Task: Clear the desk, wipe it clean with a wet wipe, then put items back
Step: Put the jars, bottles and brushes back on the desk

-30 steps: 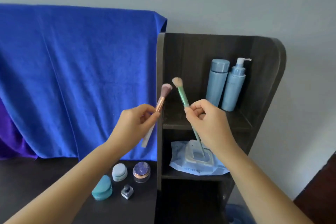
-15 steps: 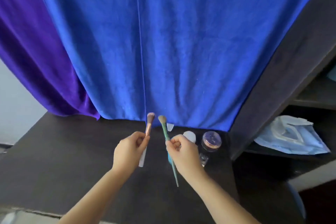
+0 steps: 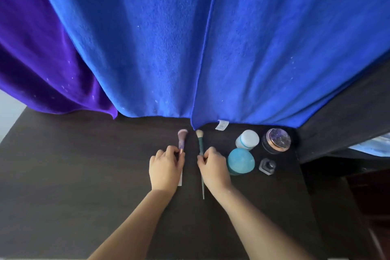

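On the dark desk [image 3: 84, 175], my left hand [image 3: 165, 168] grips a pink makeup brush [image 3: 182, 139] with a white handle, laid flat with bristles pointing to the back. My right hand [image 3: 213, 168] pinches a green makeup brush [image 3: 200, 145] lying parallel just to its right; the thin handle tip sticks out below my wrist. Both brushes touch the desk surface. To the right stand a teal egg-shaped case [image 3: 240, 160], a white jar [image 3: 247, 139], a purple glitter-lidded jar [image 3: 276, 140] and a small dark square bottle [image 3: 267, 166].
A blue cloth [image 3: 211, 38] and a purple cloth [image 3: 42, 59] hang down to the desk's back edge. A dark shelf unit [image 3: 348, 112] stands at the right, with a pale blue wipes pack [image 3: 373, 145] partly visible in it.
Both hands moved from the shelf area over to the desk and lowered the two brushes from upright in the air to lying flat on the surface.
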The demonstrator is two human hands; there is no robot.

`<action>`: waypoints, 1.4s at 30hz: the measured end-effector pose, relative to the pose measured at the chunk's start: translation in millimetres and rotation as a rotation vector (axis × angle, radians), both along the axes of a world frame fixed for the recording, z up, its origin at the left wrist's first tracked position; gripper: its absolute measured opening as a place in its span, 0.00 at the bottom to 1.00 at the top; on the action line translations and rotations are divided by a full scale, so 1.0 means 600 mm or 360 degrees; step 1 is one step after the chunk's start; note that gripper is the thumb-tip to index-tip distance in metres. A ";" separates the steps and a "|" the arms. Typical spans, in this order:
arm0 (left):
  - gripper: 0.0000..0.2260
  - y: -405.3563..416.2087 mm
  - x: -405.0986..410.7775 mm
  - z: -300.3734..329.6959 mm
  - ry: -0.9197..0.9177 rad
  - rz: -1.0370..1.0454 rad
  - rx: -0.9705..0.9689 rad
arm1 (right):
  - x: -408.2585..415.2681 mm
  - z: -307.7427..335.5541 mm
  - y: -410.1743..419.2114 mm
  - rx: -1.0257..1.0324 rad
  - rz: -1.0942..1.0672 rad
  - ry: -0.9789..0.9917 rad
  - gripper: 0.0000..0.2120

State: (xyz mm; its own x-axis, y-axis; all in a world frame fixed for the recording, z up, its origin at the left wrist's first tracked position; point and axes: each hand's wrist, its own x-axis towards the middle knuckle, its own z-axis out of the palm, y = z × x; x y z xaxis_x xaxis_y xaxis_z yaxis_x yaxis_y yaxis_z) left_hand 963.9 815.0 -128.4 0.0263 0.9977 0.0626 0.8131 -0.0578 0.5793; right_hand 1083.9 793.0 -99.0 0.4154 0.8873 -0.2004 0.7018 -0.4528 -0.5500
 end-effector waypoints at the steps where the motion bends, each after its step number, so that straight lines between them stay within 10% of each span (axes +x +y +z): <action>1: 0.08 0.000 -0.001 -0.001 -0.0001 -0.0016 0.0001 | -0.001 0.000 0.001 -0.0007 -0.0007 0.0010 0.10; 12: 0.10 0.008 0.054 0.156 -0.0483 -0.0335 0.0411 | 0.078 0.175 -0.034 0.0561 0.0065 0.0272 0.08; 24: 0.09 -0.144 0.474 0.454 -0.0958 -0.1316 0.1007 | 0.509 0.450 -0.235 0.1390 -0.0406 -0.0033 0.04; 35: 0.25 -0.085 0.822 0.526 -0.1071 -0.0745 0.0429 | 0.784 0.463 -0.132 0.1228 -0.0477 -0.0059 0.29; 42: 0.26 -0.058 0.860 0.535 -0.1070 -0.0714 0.0397 | 0.811 0.459 -0.089 0.1414 -0.0397 0.0137 0.22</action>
